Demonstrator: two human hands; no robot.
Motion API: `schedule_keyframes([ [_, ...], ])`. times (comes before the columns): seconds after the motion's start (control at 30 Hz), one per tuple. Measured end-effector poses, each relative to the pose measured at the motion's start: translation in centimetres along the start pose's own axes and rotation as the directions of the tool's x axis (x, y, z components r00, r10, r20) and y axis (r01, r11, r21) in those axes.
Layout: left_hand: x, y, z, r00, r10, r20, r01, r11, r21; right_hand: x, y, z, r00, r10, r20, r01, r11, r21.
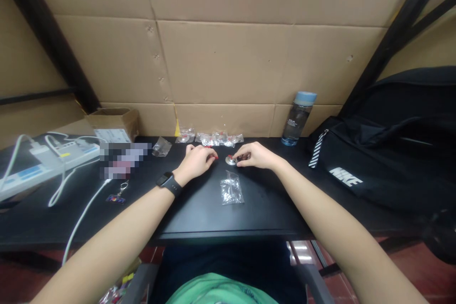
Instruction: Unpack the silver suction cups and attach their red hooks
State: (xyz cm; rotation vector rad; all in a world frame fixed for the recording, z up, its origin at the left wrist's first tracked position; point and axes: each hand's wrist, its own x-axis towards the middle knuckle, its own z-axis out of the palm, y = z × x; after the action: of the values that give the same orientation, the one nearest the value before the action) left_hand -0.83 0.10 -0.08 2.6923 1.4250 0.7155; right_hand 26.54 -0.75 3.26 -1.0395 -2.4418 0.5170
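My right hand (257, 155) pinches the edge of a small round silvery disc (231, 161) with red on its top, at the middle of the black table. To the left of it, my left hand (196, 163) has its fingers drawn together with a tiny red piece (215, 156) at the fingertips. The kind of either small part is too small to make out. A flat clear plastic bag (232, 189) lies just in front of the disc. Behind my hands, several clear packets (219, 139) with silvery and red contents lie along the cardboard wall.
A crumpled clear bag (161, 147) lies left of the packets. A bottle (297, 118) with a blue cap stands at the back right, beside a black bag (356, 152). On the left are a power strip (50, 168), a small cardboard box (116, 121) and a keychain (117, 197).
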Motion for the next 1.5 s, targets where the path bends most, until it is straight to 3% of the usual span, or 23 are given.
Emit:
schedule_keyframes([
  [0.33, 0.11, 0.39, -0.2, 1.0, 0.015, -0.001, -0.015, 0.992, -0.123, -0.03, 0.09, 0.52, 1.0, 0.03, -0.007, -0.029, 0.999, 0.028],
  [1.07, 0.11, 0.46, 0.24, 0.985, 0.142, -0.093, -0.155, 0.975, -0.158, 0.07, 0.22, 0.83, 1.0, 0.008, -0.007, -0.008, 1.0, 0.001],
  [1.5, 0.34, 0.33, 0.18, 0.989, 0.107, -0.103, -0.126, 0.971, -0.203, 0.15, 0.0, 0.73, 0.999, 0.039, -0.001, -0.039, 0.999, -0.005],
])
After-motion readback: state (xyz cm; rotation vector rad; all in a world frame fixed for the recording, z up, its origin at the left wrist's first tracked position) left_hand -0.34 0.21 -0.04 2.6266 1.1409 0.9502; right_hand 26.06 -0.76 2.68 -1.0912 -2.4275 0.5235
